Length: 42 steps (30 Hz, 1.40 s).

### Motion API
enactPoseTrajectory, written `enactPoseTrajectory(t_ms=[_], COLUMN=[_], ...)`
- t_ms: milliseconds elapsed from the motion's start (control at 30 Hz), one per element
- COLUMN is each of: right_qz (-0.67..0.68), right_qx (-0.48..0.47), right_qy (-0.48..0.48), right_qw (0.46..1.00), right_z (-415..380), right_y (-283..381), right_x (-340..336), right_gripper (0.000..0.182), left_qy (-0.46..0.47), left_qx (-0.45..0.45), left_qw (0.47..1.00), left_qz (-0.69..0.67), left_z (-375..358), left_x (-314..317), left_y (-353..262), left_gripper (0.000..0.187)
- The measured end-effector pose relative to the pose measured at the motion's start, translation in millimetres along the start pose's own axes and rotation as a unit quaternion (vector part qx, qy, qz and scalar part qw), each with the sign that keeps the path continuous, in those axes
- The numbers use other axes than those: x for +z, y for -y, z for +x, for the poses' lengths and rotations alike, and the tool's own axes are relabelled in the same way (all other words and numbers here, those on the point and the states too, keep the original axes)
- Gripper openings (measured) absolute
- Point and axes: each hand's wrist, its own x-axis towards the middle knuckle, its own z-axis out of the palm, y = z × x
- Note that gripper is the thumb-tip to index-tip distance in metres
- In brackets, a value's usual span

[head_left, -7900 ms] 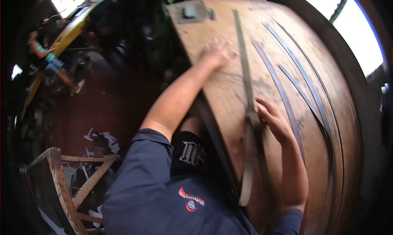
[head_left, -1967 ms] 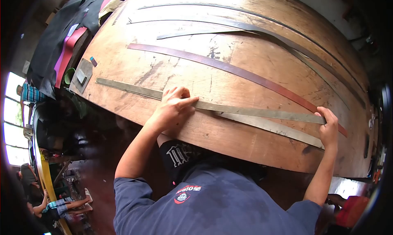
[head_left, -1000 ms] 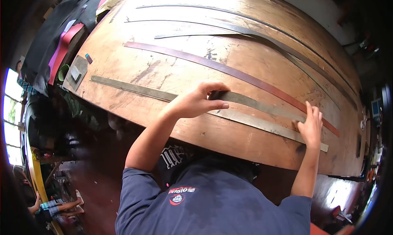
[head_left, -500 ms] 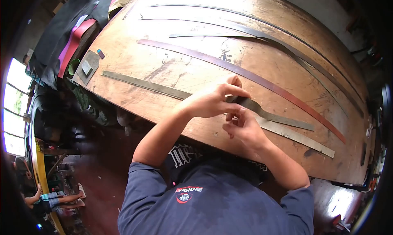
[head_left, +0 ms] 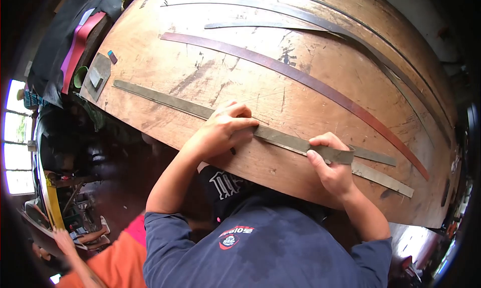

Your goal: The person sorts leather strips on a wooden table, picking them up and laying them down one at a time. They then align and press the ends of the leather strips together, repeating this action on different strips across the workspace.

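A long olive-grey strip (head_left: pixel 165 100) lies near the front edge of a large brown wooden table (head_left: pixel 260 82). My left hand (head_left: pixel 224 131) presses down on the middle of this strip with curled fingers. My right hand (head_left: pixel 331 168) pinches the strip's doubled-over right end (head_left: pixel 336 153) between thumb and fingers. A second pale strip (head_left: pixel 386 178) runs out from under that end toward the right. A reddish-brown strip (head_left: pixel 300 77) lies farther up the table.
Several dark thin strips (head_left: pixel 280 25) curve along the far side. A grey pad with a small block (head_left: pixel 96 77), a green cup (head_left: pixel 80 76) and pink and black sheets (head_left: pixel 75 42) sit at the left end. Another person in orange (head_left: pixel 117 260) is at bottom left.
My right hand has slid right along the olive strip to its folded end, and the raised, twisted part now lies flat. My left hand has shifted left and presses the strip down.
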Motion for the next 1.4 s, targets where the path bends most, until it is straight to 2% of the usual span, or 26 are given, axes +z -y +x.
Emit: enactPoseTrajectory(t_ms=[67,333,400,933,1000,1233,1400], right_qz=[-0.187,-0.236,-0.262,-0.244,-0.244,-0.244,-0.249], right_qx=[-0.060,-0.060,-0.105,-0.092,-0.096,-0.096,-0.103], right_qy=[-0.016,-0.029,-0.025,-0.012,-0.007,-0.010,-0.008], right_qw=[0.980,0.970,0.959,0.965,0.965,0.965,0.963], right_z=[0,4,5,9,10,10,11], right_y=[6,-10,-13,-19,-19,-18,-18], right_x=[1,0,-1,-3,-3,-3,-3], right_gripper=[0.015,0.019,0.020,0.022,0.022,0.021,0.021], left_qy=[-0.006,-0.027,-0.026,0.013,0.029,0.044,0.020], left_qx=[0.003,0.023,0.022,0.004,-0.016,0.017,0.014], left_qw=[1.000,0.999,0.999,1.000,0.999,0.999,1.000], left_qz=[-0.007,-0.023,-0.028,0.006,0.026,0.013,0.000], left_z=[-2,-2,0,9,12,23,21], left_x=[-1,0,0,-6,-8,8,14], left_y=[3,10,10,-2,-9,-19,-16], left_gripper=[0.032,0.034,0.032,0.036,0.043,0.039,0.039])
